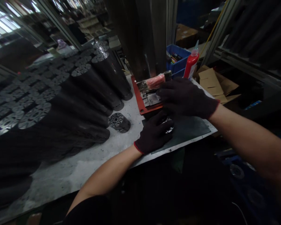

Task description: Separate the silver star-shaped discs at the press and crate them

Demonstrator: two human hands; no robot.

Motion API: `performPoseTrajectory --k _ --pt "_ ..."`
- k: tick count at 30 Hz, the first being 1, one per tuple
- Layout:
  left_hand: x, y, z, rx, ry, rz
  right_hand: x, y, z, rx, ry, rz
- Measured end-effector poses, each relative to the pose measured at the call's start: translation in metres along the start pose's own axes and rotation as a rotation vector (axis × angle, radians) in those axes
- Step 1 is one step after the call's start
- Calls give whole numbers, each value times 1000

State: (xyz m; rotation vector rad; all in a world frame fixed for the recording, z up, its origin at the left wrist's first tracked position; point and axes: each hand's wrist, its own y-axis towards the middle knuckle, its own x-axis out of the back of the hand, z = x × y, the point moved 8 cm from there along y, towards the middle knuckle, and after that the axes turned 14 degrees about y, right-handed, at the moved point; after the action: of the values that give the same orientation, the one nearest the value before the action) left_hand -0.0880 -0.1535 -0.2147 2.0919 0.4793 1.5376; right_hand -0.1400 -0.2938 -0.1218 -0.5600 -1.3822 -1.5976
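Observation:
My left hand (153, 132), in a dark glove with a red cuff, is wrapped round a round metal part (168, 125) on a dark mat (189, 129). My right hand (184, 97), gloved the same way, is over the right side of a red-framed fixture (138, 97); its fingertips are dim and blurred, and whether they hold anything is hidden. A pink, plastic-wrapped piece (155, 81) lies across the fixture. Left of my left hand, a short slotted cylinder (119, 122) stands on the pale worktop (84, 168).
Many tall dark cylinders (84, 103) with slotted ends stand packed on the left. Behind my right hand are a red bottle (191, 64) with a pointed nozzle and a blue bin (178, 59). An open cardboard box (212, 82) is on the right. A machine column (142, 37) rises behind the fixture.

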Motion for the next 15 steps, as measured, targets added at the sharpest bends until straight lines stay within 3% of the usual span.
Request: performPoseTrajectory --k 3,6,9,11,14,15 --pt "-1 7 0 46 2 67 -18 21 -16 109 -27 80" --pt "-5 6 1 69 -7 104 -26 28 -26 126 18 92" --pt "-9 -1 9 146 41 92 -25 18 -18 100 89 18" --pt "-12 -7 17 256 77 95 -11 -3 -11 -7 197 -242" --pt "-19 -12 30 459 91 159 2 -77 -18 -385 449 -792" --pt "-21 -13 33 517 86 194 -7 -100 -21 -511 532 -827"
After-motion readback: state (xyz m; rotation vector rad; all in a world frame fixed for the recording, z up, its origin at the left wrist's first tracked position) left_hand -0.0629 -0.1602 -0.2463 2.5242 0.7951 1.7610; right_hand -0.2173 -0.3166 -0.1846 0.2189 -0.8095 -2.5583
